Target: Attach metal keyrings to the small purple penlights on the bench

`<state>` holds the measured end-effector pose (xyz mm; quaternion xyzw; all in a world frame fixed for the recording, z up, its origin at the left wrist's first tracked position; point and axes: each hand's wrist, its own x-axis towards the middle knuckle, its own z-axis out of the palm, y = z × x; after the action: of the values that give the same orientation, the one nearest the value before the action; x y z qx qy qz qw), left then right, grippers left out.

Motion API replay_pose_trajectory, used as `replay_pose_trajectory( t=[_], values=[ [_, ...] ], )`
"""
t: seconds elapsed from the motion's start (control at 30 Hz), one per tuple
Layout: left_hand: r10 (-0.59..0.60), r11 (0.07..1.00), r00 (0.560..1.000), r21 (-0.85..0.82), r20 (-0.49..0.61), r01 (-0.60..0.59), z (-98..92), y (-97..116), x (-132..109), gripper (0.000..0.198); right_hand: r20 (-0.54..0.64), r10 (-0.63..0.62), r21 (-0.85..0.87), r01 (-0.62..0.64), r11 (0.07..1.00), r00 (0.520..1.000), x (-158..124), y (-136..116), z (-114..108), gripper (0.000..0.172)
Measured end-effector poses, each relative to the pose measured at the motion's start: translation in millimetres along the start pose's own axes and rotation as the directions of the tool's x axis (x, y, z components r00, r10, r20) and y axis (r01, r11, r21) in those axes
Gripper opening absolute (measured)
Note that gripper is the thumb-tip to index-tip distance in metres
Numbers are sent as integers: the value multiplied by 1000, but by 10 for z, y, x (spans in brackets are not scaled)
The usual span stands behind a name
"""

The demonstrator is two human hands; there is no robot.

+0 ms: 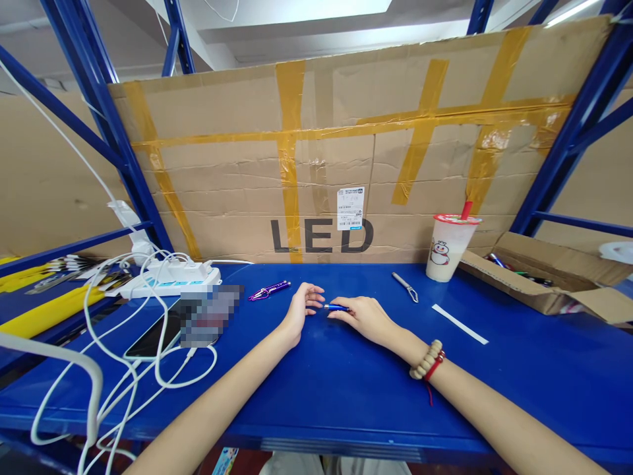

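Note:
A short blue pen (337,307) is pinched between the thumb and fingers of my right hand (364,318), just above the blue tabletop. Its silver tip points left and its other end is hidden in the hand. My left hand (302,310) rests on its edge just left of that tip, fingers slightly curled and apart, holding nothing. Left of it lies a purple pen (270,290) with a carabiner-like loop. To the right, a silver-grey pen (405,287) with a similar loop lies near a white strip (459,324).
A lidded drink cup (448,249) with a red straw stands at back right, beside an open cardboard box (531,277) holding several pens. On the left, white cables (133,343) tangle around a power strip (171,277) and a phone (161,330). A cardboard wall (237,191) closes the back.

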<state>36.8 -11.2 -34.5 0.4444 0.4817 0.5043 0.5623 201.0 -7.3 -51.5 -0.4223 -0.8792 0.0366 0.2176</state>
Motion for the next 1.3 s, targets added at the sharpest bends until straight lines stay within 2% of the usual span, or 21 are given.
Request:
replay_pose_trajectory(
  t=[1.03,1.3],
  values=[
    [14,1000,1000,-12,16,-14,-10,-20,9,31,39,-10,-6,10,1000,999,-15,-27,-22,44],
    [3,1000,1000,-16,6,-3,-11,-15,17,31,7,-27,-2,27,1000,1000,1,21,7,42]
  ],
)
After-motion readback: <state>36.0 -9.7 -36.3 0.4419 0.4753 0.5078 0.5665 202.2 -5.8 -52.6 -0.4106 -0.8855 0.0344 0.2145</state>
